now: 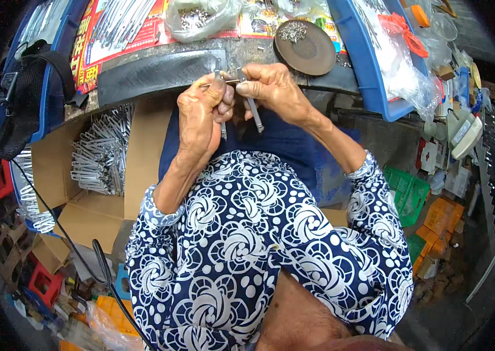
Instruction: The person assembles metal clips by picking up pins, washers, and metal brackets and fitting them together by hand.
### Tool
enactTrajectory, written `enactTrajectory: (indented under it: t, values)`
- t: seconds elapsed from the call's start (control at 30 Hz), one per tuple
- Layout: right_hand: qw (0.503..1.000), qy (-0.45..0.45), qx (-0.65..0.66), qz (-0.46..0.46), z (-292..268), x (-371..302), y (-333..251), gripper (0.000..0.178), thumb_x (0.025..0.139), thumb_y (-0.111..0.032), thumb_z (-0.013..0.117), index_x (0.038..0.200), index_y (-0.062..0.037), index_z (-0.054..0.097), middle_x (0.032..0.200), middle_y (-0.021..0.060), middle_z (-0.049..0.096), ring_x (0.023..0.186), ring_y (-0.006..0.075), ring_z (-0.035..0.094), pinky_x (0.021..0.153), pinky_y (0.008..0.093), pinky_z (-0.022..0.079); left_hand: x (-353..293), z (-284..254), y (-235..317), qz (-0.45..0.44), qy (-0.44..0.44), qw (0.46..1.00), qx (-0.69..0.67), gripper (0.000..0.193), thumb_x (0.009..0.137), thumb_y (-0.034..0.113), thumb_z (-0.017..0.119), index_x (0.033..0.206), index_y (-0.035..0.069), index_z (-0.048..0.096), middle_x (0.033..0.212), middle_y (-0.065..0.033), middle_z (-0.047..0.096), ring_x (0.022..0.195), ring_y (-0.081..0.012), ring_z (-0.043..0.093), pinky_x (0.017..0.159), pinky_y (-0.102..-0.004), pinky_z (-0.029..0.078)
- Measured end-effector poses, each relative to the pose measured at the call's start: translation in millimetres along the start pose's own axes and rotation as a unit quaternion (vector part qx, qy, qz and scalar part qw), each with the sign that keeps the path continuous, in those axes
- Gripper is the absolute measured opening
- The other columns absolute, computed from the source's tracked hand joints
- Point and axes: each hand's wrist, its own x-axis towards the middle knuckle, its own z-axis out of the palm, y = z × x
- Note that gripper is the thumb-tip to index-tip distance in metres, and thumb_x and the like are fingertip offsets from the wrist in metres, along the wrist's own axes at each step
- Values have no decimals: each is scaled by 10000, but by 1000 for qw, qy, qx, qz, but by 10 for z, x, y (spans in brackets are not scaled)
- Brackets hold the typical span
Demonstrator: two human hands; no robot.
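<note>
Metal strips (255,114) — in both closed grips (198,112) (278,89)

I'm facing a grey workbench (255,51), 12 o'clock; green crate (405,193) sitting at 3, orange crate (443,216) between 3 and 4, dark floor (467,266) stretching at 4, red crate (45,284) lying at 8.

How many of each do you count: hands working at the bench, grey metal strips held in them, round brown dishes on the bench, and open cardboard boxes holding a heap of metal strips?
Hands: 2, left hand and right hand
Held grey metal strips: 2
Round brown dish: 1
Open cardboard box with heaped strips: 1
Total: 6
</note>
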Motion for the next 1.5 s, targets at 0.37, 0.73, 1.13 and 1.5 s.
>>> enactTrajectory:
  t: [0.37,0.73,1.13,1.5]
  values:
    - [998,46,30,-12,100,22,60,217,822,-203,542,718,-16,510,595,7,525,486,54,513,403,174,350,27,-15,-86,8,20,999,-28,126,854,103,489,833,-21,492,629,-32,449,508,-75,373,427,-180,285]
    - [997,32,60,-35,29,20,57,186,834,-138,494,783,39,523,695,53,558,579,86,545,482,210,461,102,12,33,8,-16,999,27,147,851,113,494,890,-29,500,668,-51,497,526,-89,418,453,-196,344]
    - [993,48,84,-71,-98,-81,-34,184,840,-142,501,768,21,546,672,34,554,574,58,529,474,183,469,153,138,120,46,-61,973,216,190,855,134,494,945,-33,511,769,-62,573,657,-103,552,647,-218,471]
    - [990,63,107,-66,-159,-132,19,202,833,-152,528,841,49,554,695,61,578,518,76,544,443,184,459,189,141,59,76,-40,958,275,190,832,128,529,931,-35,538,817,-46,579,673,-87,534,649,-213,451]
